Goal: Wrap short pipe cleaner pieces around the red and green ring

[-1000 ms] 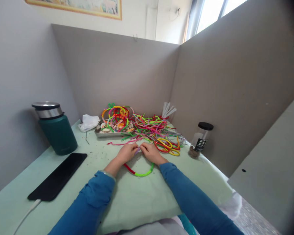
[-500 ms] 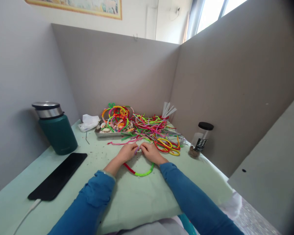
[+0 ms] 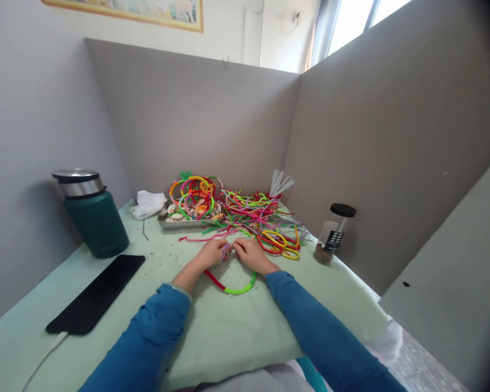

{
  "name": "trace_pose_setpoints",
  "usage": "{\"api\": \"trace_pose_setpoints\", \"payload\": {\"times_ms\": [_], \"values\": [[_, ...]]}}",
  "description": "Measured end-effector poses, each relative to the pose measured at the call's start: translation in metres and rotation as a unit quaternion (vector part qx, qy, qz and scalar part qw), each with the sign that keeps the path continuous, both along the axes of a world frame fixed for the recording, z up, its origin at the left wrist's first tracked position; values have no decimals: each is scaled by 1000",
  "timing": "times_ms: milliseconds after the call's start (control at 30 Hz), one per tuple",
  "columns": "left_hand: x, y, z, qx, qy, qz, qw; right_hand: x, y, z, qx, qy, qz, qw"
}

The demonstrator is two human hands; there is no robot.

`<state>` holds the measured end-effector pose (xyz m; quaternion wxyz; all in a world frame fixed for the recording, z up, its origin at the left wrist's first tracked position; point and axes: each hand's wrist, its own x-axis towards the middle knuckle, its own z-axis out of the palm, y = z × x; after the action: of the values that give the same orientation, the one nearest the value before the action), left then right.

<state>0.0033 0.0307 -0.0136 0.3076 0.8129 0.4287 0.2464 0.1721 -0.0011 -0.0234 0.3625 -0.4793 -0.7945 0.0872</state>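
A fuzzy hoop wrapped in pipe cleaners (image 3: 237,291), red on the left and green on the right, curves toward me between my wrists. My left hand (image 3: 213,254) is closed at the hoop's far side, pinching a purple pipe cleaner (image 3: 226,251) that shows by its fingertips. Close beside it, my right hand (image 3: 251,255) is closed too, fingertips pressed together at the hoop's far right part. My fingers hide the exact spot where the purple strand meets the hoop.
Behind my hands lie a metal tray (image 3: 188,224) of shells and finished hoops and a heap of pipe cleaners (image 3: 253,207). A green bottle (image 3: 96,218) and a black phone (image 3: 96,294) are at left, a clear jar (image 3: 334,234) at right. Grey partitions (image 3: 196,109) enclose the table.
The purple pipe cleaner shows more beside my left fingertips, and those fingers have shifted slightly. My right hand and the hoop have hardly moved.
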Motion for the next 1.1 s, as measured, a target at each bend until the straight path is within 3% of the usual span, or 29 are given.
{"api": "trace_pose_setpoints", "payload": {"times_ms": [300,667,933,1100], "values": [[0,-3,3,-32,-20,12,999,0,-1,1,1,-2,4,1000],[2,-3,3,8,11,29,999,0,0,-3,-4,-14,5,1000],[3,-7,6,-39,23,48,998,0,-1,-2,-8,-14,5,1000],[3,-3,4,-3,34,46,998,0,-1,-2,-4,-14,1,1000]]}}
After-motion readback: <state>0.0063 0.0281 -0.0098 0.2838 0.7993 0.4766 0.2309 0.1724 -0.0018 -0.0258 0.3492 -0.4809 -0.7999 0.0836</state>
